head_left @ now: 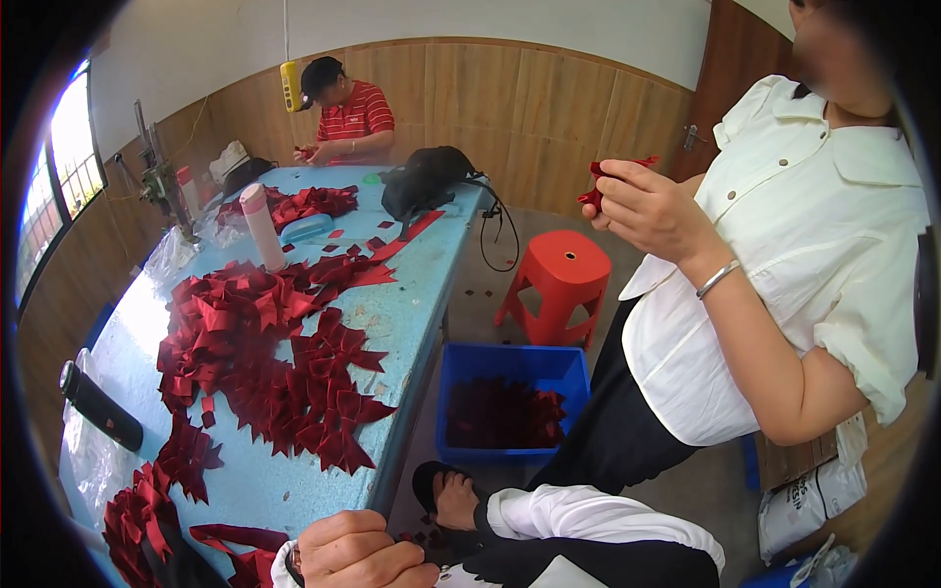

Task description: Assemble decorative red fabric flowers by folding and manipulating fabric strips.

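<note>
Dark-red fabric bows crowd the blue table at left, near our curled left hand, and we cannot tell whether it or our right hand pinches anything.

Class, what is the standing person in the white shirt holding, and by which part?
The raised hand grips a dark red fabric piece; exactly which part cannot be told.

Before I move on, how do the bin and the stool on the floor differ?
The bin is blue; the stool is red.
The bin is open-topped, with dark red cloth pieces inside; the stool has a flat seat on legs.
The bin is nearer the camera; the stool is farther.
Both stand upright.
</note>
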Demonstrator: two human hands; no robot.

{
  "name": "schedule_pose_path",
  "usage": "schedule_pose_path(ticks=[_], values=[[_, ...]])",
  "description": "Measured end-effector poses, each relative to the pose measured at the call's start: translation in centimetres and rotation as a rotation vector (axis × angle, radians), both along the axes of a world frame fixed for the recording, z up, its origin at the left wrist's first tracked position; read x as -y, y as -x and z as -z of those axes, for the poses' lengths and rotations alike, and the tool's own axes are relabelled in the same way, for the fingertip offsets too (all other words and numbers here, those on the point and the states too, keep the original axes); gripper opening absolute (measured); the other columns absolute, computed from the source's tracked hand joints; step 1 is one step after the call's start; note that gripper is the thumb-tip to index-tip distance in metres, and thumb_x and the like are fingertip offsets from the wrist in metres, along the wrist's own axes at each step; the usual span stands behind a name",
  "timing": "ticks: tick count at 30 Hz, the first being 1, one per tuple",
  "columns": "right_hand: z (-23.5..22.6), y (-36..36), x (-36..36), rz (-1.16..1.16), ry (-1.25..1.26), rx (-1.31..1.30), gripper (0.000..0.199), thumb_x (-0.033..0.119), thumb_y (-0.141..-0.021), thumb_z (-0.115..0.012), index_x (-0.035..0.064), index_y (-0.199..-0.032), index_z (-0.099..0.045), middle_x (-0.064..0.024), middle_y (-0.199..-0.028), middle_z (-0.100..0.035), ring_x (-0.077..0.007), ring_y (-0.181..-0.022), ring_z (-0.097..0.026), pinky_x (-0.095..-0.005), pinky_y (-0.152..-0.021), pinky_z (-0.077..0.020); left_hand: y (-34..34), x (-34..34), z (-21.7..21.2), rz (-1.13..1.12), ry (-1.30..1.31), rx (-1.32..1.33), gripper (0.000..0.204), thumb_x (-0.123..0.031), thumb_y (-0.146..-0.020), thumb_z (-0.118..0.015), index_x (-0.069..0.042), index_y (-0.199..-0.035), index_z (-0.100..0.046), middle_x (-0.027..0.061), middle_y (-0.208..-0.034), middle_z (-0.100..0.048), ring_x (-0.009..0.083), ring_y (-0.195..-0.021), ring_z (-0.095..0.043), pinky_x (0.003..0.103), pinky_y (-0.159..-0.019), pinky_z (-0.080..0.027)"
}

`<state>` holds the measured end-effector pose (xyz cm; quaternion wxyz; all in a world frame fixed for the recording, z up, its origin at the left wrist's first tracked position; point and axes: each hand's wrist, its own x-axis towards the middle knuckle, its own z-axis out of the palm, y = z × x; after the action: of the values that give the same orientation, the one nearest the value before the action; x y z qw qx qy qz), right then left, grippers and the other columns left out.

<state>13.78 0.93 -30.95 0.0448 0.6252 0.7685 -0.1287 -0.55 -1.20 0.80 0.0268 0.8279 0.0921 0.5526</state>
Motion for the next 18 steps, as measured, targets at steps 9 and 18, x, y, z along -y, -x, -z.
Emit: schedule_pose_path(ticks=[9, 18], values=[[-0.14, 0.03, -0.17, -0.011, 0.009, -0.016, 0.057, 0.027, -0.08, -0.054, -0.0023, -0.128, -0.043, -0.0223, -0.116, -0.051, -0.0363, -0.108, -0.049, -0.0493, -0.092, -0.0391, 0.13, 0.12, -0.15, -0.006, 0.013, -0.019, 0.022, -0.02, -0.084, -0.067, -0.001, -0.076, -0.059, 0.0097, -0.069, -0.06, 0.0259, -0.054, -0.054, 0.037, -0.051, -0.046], [0.01, 0.05, -0.05, -0.023, 0.017, -0.03, 0.06, 0.029, -0.079, -0.056, -0.0027, -0.128, -0.043, -0.0223, -0.115, -0.051, -0.0363, -0.107, -0.05, -0.0501, -0.091, -0.0394, 0.45, 0.23, 0.0, -0.014, 0.01, -0.022, 0.023, -0.021, -0.085, -0.067, -0.001, -0.076, -0.06, 0.0096, -0.07, -0.06, 0.0254, -0.055, -0.055, 0.037, -0.052, -0.046]])
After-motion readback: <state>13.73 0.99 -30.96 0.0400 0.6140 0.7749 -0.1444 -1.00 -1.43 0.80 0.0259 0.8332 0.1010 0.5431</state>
